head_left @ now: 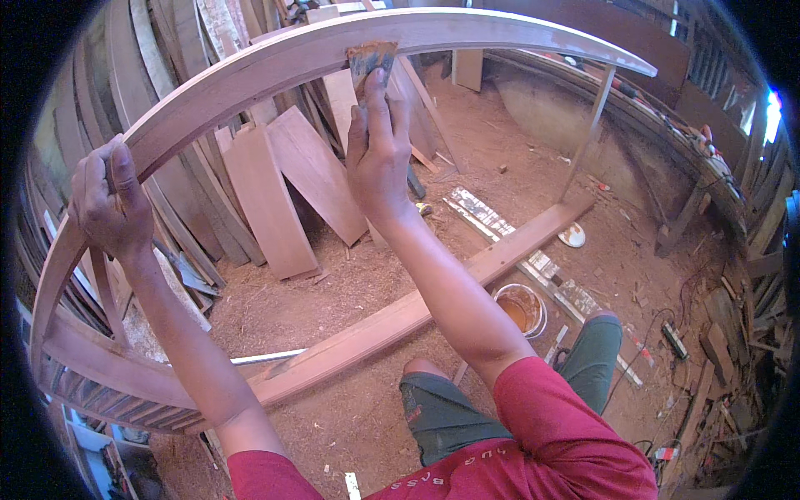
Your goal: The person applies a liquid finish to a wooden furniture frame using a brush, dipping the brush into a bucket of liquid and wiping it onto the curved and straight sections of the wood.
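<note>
Reddish-brown dust [475, 137] is spread over the workshop floor, and loose boards [268, 200] are leaned at the far left. From the head view, a curved wooden frame [267, 67] is seen arching across the front, above the floor. Its upper rail [467, 30] is clasped by the left hand [112, 200] toward the left end; a paintbrush [372, 60] is gripped by the right hand [383, 154], bristles laid against the rail. The frame is judged stiff and fairly heavy, best held by the thick rail, with the thinner slats [108, 402] spared; any wet patches might be slippery. A bucket [542, 321] of brown liquid is placed near the knees [422, 366].
</note>
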The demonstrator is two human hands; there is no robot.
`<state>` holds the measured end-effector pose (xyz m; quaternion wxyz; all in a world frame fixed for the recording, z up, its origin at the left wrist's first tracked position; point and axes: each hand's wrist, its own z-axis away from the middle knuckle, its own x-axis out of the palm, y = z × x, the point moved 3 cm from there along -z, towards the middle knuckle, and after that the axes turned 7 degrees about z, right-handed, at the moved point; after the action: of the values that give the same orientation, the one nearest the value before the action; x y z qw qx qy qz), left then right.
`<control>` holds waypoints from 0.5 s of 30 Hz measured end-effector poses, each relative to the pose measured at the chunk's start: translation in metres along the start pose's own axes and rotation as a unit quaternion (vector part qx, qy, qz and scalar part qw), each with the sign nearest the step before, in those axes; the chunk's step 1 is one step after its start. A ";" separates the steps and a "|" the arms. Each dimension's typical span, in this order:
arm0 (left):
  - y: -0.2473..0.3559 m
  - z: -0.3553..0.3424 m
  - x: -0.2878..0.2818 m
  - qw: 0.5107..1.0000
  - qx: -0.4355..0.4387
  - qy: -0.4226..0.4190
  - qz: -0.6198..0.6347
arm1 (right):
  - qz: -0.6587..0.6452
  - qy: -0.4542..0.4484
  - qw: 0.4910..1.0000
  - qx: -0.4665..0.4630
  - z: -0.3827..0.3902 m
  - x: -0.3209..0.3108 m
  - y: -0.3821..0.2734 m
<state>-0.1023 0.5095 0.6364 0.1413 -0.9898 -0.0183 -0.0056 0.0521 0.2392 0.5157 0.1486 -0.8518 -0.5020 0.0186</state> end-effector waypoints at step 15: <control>-0.008 0.002 -0.003 0.999 0.010 -0.031 0.018 | 0.310 -0.228 0.904 -0.189 -0.080 -0.104 -0.032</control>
<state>-0.1055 0.5180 0.6369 0.1509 -0.9882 -0.0047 0.0276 -0.0123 0.1459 0.5884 -0.1468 -0.9490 -0.2270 0.1622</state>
